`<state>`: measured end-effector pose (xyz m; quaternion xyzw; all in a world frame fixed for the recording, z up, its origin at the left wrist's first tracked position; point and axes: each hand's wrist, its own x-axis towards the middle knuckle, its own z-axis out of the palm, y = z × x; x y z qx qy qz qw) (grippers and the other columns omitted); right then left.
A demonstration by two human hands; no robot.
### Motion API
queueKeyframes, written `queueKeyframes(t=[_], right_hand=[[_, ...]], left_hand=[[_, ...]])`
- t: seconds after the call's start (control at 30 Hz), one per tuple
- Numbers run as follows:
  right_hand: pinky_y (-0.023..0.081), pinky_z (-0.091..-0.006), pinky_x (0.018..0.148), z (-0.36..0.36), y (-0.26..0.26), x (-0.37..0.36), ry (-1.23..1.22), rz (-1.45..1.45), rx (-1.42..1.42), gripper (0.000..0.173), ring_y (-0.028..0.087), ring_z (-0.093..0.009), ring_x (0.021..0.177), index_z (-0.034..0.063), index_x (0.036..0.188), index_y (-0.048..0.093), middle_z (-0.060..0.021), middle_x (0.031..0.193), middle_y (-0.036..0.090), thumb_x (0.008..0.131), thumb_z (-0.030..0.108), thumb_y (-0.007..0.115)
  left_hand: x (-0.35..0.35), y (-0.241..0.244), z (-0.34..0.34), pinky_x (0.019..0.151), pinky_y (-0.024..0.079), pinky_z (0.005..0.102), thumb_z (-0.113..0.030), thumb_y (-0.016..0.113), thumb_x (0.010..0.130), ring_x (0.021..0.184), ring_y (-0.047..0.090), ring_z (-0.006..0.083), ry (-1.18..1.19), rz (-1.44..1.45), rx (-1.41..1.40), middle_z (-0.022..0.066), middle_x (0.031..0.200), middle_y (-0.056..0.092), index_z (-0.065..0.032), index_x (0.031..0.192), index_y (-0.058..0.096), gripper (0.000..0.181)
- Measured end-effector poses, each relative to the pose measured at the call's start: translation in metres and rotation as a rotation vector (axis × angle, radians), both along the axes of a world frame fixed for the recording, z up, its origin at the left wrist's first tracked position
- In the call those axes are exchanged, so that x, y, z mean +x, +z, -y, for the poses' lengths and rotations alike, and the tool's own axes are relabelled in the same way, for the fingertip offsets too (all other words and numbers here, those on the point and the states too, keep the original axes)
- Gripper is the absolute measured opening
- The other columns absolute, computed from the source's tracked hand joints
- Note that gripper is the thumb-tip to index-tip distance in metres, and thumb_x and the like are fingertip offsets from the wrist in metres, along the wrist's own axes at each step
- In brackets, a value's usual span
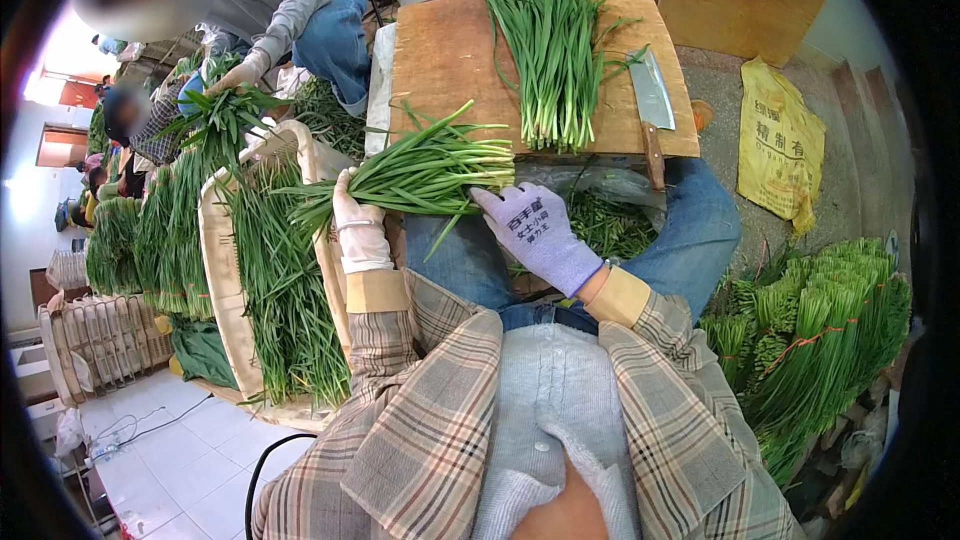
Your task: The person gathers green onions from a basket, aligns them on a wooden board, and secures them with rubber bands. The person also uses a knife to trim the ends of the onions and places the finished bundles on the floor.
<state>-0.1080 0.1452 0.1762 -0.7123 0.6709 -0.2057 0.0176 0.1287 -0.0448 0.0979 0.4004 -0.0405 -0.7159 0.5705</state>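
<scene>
My left hand (358,221), in a white glove, is closed around the leafy part of a bunch of garlic chives (424,169). The bunch lies crosswise above my lap, its pale stem ends to the right. Against the lower edge of those stems rest the fingers of my right hand (536,232), in a lilac knit glove bearing printed writing; whether they pinch a stem is hidden. A second pile of chives (551,64) lies on the wooden board (442,41) in front of me. Beside it is a cleaver (651,94), its wooden handle overhanging the board's near edge.
A plastic crate (225,315) of loose chives stands at my left. Tied chive bundles (814,322) stand at my right, near a yellow woven sack (780,142). Chive trimmings (611,229) lie between my knees. At upper left, a co-worker's gloved hand (244,73) holds greens.
</scene>
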Motion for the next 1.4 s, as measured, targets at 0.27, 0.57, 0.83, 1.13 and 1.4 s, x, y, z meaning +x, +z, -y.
queueKeyframes(t=[0.27,0.57,0.83,1.13,1.4], right_hand=[[0.045,-0.0325,0.047,0.006,0.011,-0.012,0.188,-0.061,0.15,0.035,0.061,-0.02,0.053,0.0154,0.118,0.054,-0.0051,0.061,0.059,0.084,0.013,0.049],[0.045,-0.0313,0.05,0.011,0.0,-0.02,0.292,-0.125,-0.009,0.01,0.059,-0.019,0.054,0.0136,0.087,0.05,-0.0015,0.057,0.053,0.078,0.012,0.053],[0.05,-0.0363,0.075,-0.067,-0.045,-0.07,-0.216,0.095,0.887,0.036,0.063,-0.031,0.087,0.0048,0.116,0.052,-0.0186,0.097,0.063,0.083,0.02,0.059],[0.037,-0.0435,0.087,-0.002,0.006,-0.022,-0.213,0.272,0.083,0.038,0.047,-0.035,0.097,0.0068,0.1,0.063,-0.0157,0.104,0.051,0.079,0.038,0.062],[0.039,-0.043,0.09,0.019,-0.031,-0.004,-0.364,0.435,0.059,0.054,0.049,-0.035,0.102,0.0049,0.101,0.064,-0.022,0.11,0.052,0.07,0.049,0.069]], left_hand=[[0.005,-0.014,0.006,0.08,0.05,0.0404,-0.011,0.054,0.086,0.078,0.06,0.0257,-0.085,-0.034,0.062,0.008,0.081,0.063,-0.0043,0.081,0.058,0.009],[0.002,-0.021,0.013,0.083,0.049,0.0416,-0.015,0.053,0.088,0.083,0.061,0.0274,-0.15,-0.051,0.093,0.0099,0.09,0.065,-0.0041,0.091,0.061,0.013],[0.013,-0.041,0.001,0.09,0.046,0.0401,-0.012,0.049,0.09,0.095,0.059,0.027,-0.159,0.023,-0.267,0.0131,0.098,0.063,-0.0023,0.093,0.06,0.015],[-0.029,0.034,-0.04,0.1,0.037,0.0413,-0.014,0.058,0.085,0.093,0.055,0.0202,-0.083,-0.341,-0.454,0.0068,0.09,0.06,-0.0039,0.09,0.058,0.011],[-0.028,0.037,-0.045,0.102,0.031,0.0388,-0.016,0.06,0.085,0.083,0.049,0.0157,-0.167,-0.664,-0.455,-0.0016,0.078,0.047,-0.0082,0.091,0.051,0.013]])
